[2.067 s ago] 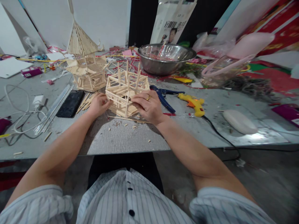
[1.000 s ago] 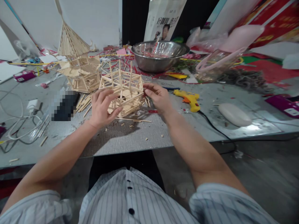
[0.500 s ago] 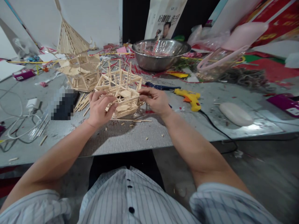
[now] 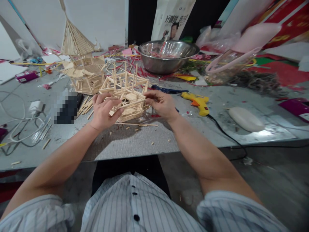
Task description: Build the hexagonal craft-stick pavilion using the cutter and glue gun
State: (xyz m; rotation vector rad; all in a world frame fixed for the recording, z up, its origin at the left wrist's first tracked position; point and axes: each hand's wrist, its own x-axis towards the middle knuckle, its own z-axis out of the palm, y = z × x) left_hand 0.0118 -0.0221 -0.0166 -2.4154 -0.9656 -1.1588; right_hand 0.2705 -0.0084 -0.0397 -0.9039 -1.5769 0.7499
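In front of me on the table stands a wooden stick frame (image 4: 131,102), many-sided, with several upright sticks rising from it. My left hand (image 4: 105,109) is closed on its near left side, thumb and fingers at a stick along the edge. At the right corner my right hand (image 4: 161,103) pinches the end of the frame's edge stick between thumb and fingers. Behind and to the left is a stick-built pavilion model (image 4: 83,71) with a pointed roof. Loose wooden sticks (image 4: 85,107) lie beside my left hand, and thin sticks (image 4: 142,124) lie before the frame.
To the right are a yellow glue gun (image 4: 199,102) with a black cord, dark blue pliers (image 4: 169,90) and a white oval object (image 4: 246,119). A metal bowl (image 4: 166,62) stands behind. At left are a pixelated dark object (image 4: 65,108) and a white charger (image 4: 36,107) with cables.
The view has shifted slightly, so things appear a little further right. Both hands keep their hold on the stick frame, with hardly any movement.
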